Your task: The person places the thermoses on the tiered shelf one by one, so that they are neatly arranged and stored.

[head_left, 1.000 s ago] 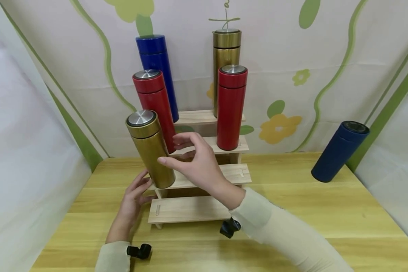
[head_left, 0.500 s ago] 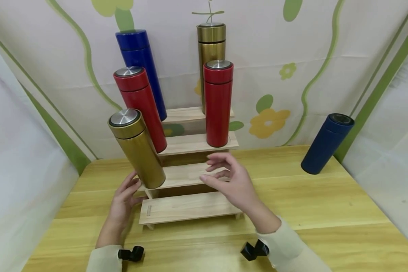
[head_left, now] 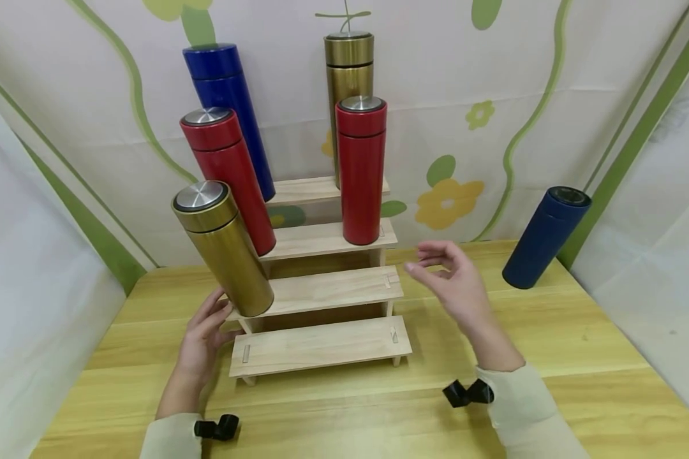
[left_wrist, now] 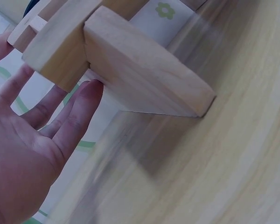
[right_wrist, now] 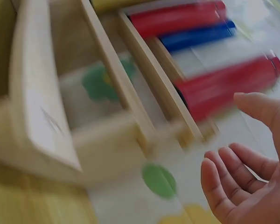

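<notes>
A gold thermos flask (head_left: 222,248) stands at the left end of a stepped wooden stand (head_left: 321,344), on its second step from the bottom. My left hand (head_left: 198,344) touches that step's left end beside the flask; in the left wrist view its fingertips (left_wrist: 91,88) rest against the wood. Right of the stand, my right hand (head_left: 456,287) hovers over the table with nothing in it, fingers loosely bent. A dark blue thermos flask (head_left: 545,236) stands on the table farther right.
Higher up stand a left red flask (head_left: 229,182), a right red flask (head_left: 362,175), a bright blue flask (head_left: 224,95) and another gold flask (head_left: 349,83). A patterned curtain (head_left: 448,83) hangs behind the wooden table (head_left: 344,427).
My right hand has moved away from the front gold flask, rightward past the stand's edge. The flask stays on its step, and my left hand remains at the stand's left side.
</notes>
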